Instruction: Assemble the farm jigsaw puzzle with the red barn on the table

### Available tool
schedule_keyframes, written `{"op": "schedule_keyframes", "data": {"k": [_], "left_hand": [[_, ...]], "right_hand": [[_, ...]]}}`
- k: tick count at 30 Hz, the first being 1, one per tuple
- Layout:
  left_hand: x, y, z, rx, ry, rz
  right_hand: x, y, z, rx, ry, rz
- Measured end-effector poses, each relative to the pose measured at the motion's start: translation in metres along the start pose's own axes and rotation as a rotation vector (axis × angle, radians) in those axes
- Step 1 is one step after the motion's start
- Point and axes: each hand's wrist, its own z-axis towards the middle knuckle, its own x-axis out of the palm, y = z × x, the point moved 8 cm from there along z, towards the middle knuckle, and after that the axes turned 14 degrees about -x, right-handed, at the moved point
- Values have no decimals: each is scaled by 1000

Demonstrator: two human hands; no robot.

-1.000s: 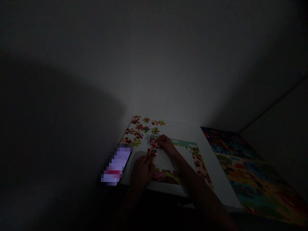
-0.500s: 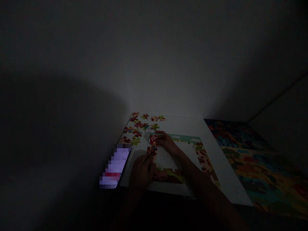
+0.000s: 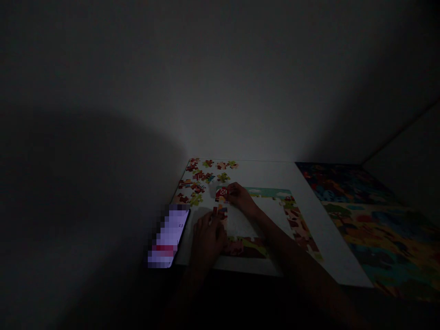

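Observation:
A white board holds a partly built jigsaw puzzle, with a border of joined pieces around a bare white middle. My right hand rests at the top of a short column of joined pieces, its fingers against a red barn jigsaw piece. My left hand is just below, its fingertips at small red pieces. The dim light hides whether that hand grips anything.
Several loose jigsaw pieces lie at the board's far left. A lit phone with a pixelated screen lies by the board's left edge. A colourful picture sheet lies to the right. Walls stand behind.
The whole scene has shifted slightly up and right in the view. My hands stay close to the red barn piece, with no clear change in their hold.

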Motion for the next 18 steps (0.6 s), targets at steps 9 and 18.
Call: {"op": "schedule_keyframes", "data": {"k": [9,18], "left_hand": [[1,-13,15,23,-27,18],[3,-12,12,29,-34,52]], "right_hand": [[3,9,-5,-117,149,-271],[12,16,-5,-153,244,-365]]}}
